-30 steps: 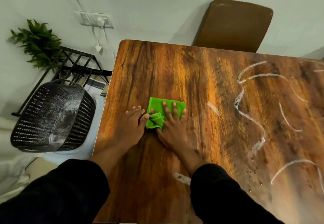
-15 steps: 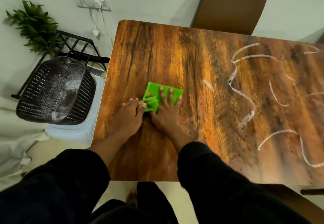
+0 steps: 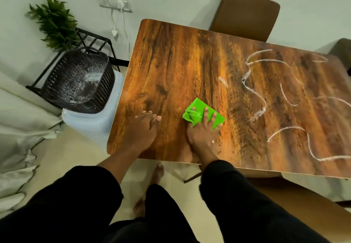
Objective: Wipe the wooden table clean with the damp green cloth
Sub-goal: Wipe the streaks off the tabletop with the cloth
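Observation:
The wooden table (image 3: pixel 180 62) fills the middle of the head view, with white squiggly streaks (image 3: pixel 254 94) across its right half. A folded green cloth (image 3: pixel 195 110) lies near the front edge. My right hand (image 3: pixel 204 132) presses flat on the cloth, fingers spread over it. My left hand (image 3: pixel 143 128) rests flat on the bare wood a hand's width to the left of the cloth, apart from it and holding nothing.
A brown chair (image 3: pixel 247 14) stands behind the table's far edge. A black perforated basket (image 3: pixel 77 83) sits on a pale container (image 3: pixel 91 125) left of the table, beside a black rack (image 3: pixel 91 39) and a green plant (image 3: pixel 55 24). My bare feet (image 3: pixel 157 174) show below the table.
My right hand has slid the cloth to the right and away from my left hand, which touched the cloth before. The view has pulled back, showing the table's front edge.

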